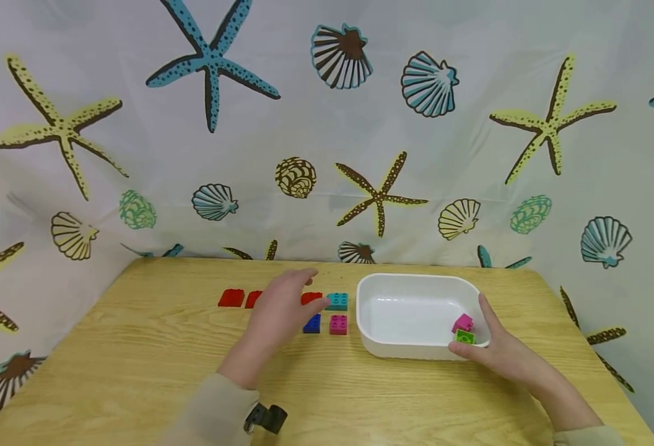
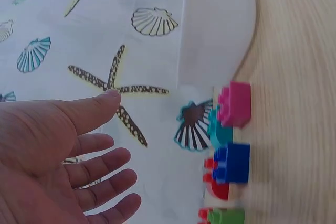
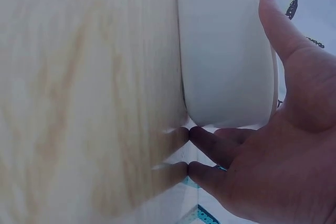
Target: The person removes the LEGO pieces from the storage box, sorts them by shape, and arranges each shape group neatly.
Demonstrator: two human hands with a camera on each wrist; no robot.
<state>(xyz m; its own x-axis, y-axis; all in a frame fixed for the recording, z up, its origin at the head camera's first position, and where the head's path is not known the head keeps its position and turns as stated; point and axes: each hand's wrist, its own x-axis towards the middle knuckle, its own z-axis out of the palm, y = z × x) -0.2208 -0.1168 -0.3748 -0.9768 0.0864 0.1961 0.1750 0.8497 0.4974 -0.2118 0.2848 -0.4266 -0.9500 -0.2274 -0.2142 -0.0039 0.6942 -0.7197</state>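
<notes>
My left hand [image 1: 279, 308] hovers over the bricks on the table, its fingers apart and holding nothing. In the left wrist view its palm and loose fingers show beside the row. Near its fingertips are a teal brick [image 1: 337, 301], a magenta brick [image 1: 338, 324] and a blue brick [image 1: 313, 324]. Red bricks [image 1: 231, 298] lie to its left, partly hidden behind it. My right hand [image 1: 497, 350] holds the right end of a white plastic tub [image 1: 363, 325], thumb at the front rim and fingers round the end. Inside sit a pink brick [image 1: 463, 323] and a lime green brick [image 1: 464, 336].
A green brick [image 2: 227, 216] shows low in the left wrist view, hidden by the left hand from the head camera. The wooden table [image 1: 109, 347] ends at a patterned cloth [image 1: 305, 124] hanging behind and at both sides.
</notes>
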